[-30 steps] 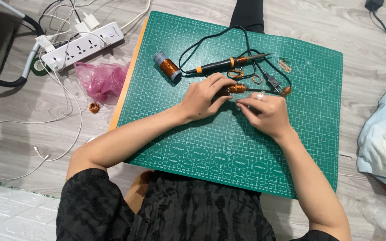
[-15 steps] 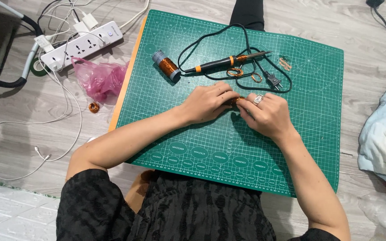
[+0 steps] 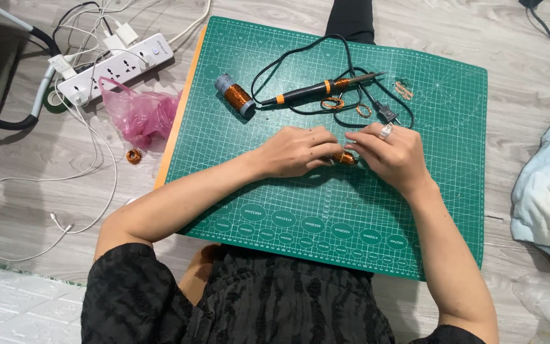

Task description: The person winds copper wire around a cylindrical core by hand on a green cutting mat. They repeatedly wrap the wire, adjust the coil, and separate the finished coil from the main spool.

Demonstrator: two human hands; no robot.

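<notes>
On the green cutting mat (image 3: pixel 351 210), near its middle, both hands meet over a small copper wire coil (image 3: pixel 345 157). Only a short stretch of it shows between the fingers: shiny orange-brown winding, lying roughly level on the mat. The left hand (image 3: pixel 297 151) curls its fingers in and pinches the coil's left end; the right hand (image 3: pixel 391 153), with a ring on one finger, closes its fingertips on the right end from the far side.

Farther off on the mat lies a black and orange soldering iron (image 3: pixel 323 90) with its dark cord looped around it. Left of the iron rests a spool of copper wire (image 3: pixel 235 96) with grey ends, tipped on its side. Small copper loops (image 3: pixel 333 103) sit just beside the iron.

Left of the mat, on the wooden floor, a crumpled pink plastic bag (image 3: pixel 138 113) lies open; what is in it cannot be made out. Beside it is a white power strip (image 3: pixel 119 67), and nearer, one more small copper coil (image 3: pixel 134 156).
</notes>
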